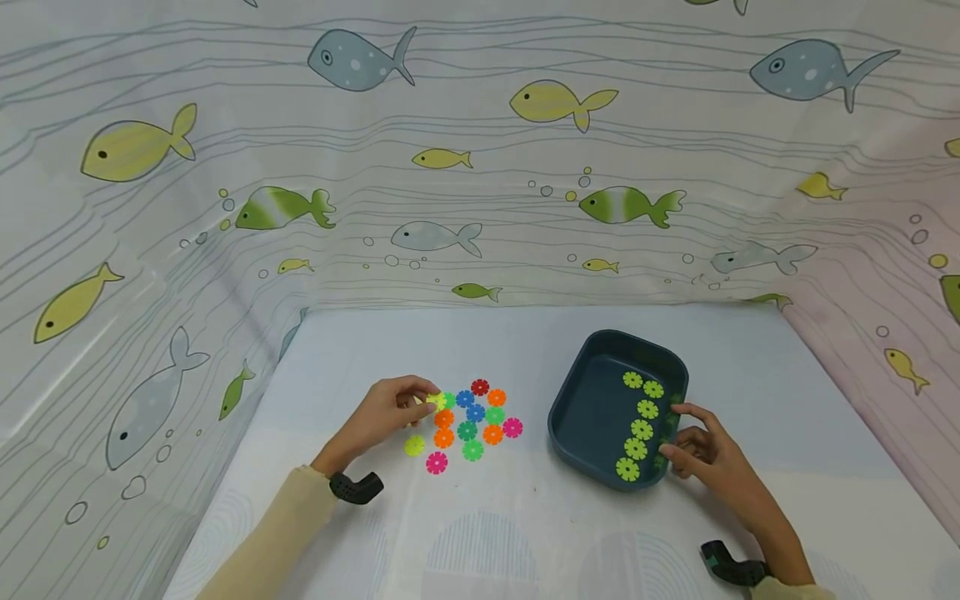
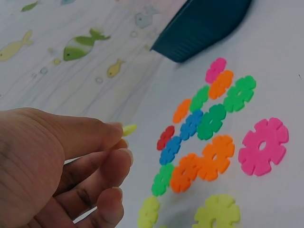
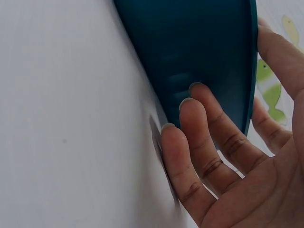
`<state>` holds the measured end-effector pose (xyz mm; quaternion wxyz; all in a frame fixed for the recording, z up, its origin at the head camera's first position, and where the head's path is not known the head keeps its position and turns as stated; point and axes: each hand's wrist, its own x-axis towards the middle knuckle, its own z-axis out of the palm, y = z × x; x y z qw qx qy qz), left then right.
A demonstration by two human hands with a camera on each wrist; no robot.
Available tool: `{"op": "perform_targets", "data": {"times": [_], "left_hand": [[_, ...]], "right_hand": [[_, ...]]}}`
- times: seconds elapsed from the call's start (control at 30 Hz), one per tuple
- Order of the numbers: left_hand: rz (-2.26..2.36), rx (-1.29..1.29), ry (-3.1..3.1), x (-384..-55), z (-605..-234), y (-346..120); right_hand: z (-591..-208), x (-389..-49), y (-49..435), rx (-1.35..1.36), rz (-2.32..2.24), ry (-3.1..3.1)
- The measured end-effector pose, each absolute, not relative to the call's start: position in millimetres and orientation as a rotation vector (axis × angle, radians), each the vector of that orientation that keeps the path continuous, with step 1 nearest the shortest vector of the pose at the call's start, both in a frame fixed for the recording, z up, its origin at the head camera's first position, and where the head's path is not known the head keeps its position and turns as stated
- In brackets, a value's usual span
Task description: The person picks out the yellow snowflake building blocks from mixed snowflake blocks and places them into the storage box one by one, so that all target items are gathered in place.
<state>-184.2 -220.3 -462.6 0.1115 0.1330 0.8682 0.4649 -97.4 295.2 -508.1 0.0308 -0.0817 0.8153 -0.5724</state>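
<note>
My left hand point(image 1: 386, 410) pinches a small yellow flower-shaped plastic disc point(image 2: 129, 129) between thumb and index finger, with the other fingers curled below. The disc shows edge-on in the left wrist view. Beneath and beside that hand lie several loose flower discs: orange point(image 1: 444, 437), blue point(image 1: 476, 412), green point(image 1: 472, 450), pink point(image 1: 437, 462), red point(image 1: 480, 387) and yellow point(image 1: 414, 445). My right hand point(image 1: 708, 458) grips the right wall of a dark teal tray point(image 1: 588, 417), thumb and index finger at its rim, other fingers against the outside. Several yellow discs point(image 1: 641, 429) lie inside it in a bent row.
The tray stands right of the loose discs on a white patterned table cover point(image 1: 540, 517). A fish-print curtain point(image 1: 525, 233) rises behind and along both sides. Black bands with a camera arm point(image 1: 357, 488) sit on the wrists.
</note>
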Motion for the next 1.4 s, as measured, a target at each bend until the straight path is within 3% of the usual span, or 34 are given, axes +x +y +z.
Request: {"op": "perform_targets", "data": {"times": [1.4], "left_hand": [[1.365, 0.839, 2.402, -204, -452, -124]], "right_hand": [[-510, -99, 297, -0.285, -1.765, 2.520]]}}
